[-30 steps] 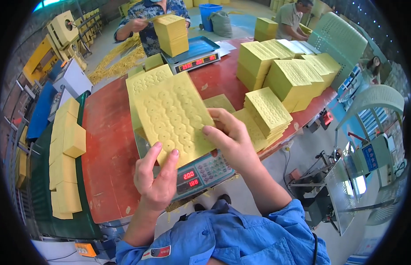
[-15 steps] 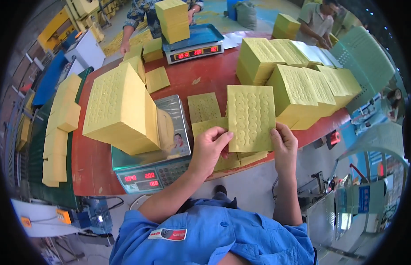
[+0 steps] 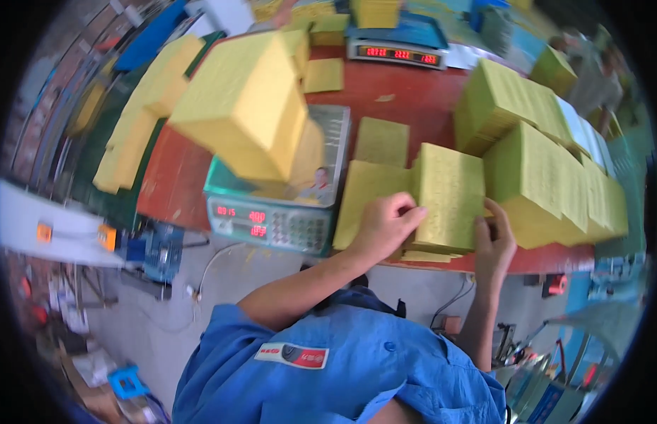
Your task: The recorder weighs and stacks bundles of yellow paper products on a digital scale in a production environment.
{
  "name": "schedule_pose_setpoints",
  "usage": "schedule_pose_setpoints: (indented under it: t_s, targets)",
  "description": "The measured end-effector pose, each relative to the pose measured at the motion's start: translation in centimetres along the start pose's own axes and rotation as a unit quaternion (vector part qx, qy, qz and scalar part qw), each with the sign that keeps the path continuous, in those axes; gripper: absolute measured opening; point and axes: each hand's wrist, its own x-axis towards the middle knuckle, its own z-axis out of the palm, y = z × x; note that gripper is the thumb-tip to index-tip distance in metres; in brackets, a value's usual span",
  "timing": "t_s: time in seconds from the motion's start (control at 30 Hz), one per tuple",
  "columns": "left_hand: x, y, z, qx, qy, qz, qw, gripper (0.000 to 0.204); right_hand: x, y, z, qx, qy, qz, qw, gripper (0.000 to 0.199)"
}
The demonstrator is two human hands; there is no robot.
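Note:
Between my hands a square yellow embossed sheet (image 3: 448, 198) lies flat on top of a low pile near the table's front edge. My left hand (image 3: 386, 227) is closed, its thumb against the sheet's left edge. At the right edge, my right hand (image 3: 496, 237) has its bent fingers and thumb closed on the sheet. Motion blurs the fingertips. Other yellow sheets (image 3: 374, 185) lie just left of the pile. A digital scale (image 3: 272, 230) bears a tall yellow stack (image 3: 233, 106), left of my hands.
Long rows of yellow stacks (image 3: 533, 177) stand close to my right hand. Across the red table (image 3: 392, 92) is a second scale (image 3: 397, 53) with a yellow stack. More stacks line a green surface at left. Other people are at the far side.
The sheet I held up has come down onto the pile, with both hands at its sides. My view has turned, shifting the table rightward and upward. The near scale's red readout has changed.

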Motion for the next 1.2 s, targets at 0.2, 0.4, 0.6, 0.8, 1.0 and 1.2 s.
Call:
schedule_pose_setpoints:
  t_s: [0.2,0.4,0.6,0.8,1.0,1.2]
  targets:
    - [-1.0,-0.3,1.4,0.02,0.061,0.022,0.998,0.027,-0.6,1.9,-0.1,-0.116,0.003,-0.087,0.989,0.032]
    - [-2.0,-0.1,1.3,0.058,0.09,0.049,0.993,0.026,-0.9,1.6,0.5,-0.13,0.013,-0.114,0.985,0.032]
    - [-3.1,0.1,0.8,0.043,0.093,0.076,0.992,0.022,-1.1,0.7,0.4,-0.165,0.025,-0.145,0.975,0.032]
    - [-5.1,3.2,-4.8,0.039,0.097,0.165,0.981,0.012,-2.4,-6.2,2.7,-0.119,0.079,-0.279,0.95,0.03]
    - [-7.0,7.3,-18.2,0.175,0.267,0.311,0.895,0.013,-2.9,-16.0,10.9,0.074,-0.099,-0.365,0.923,0.023]
    - [-2.8,7.9,-29.7,0.303,0.249,0.365,0.844,0.024,-0.7,-23.1,20.2,0.093,-0.115,-0.394,0.907,0.023]
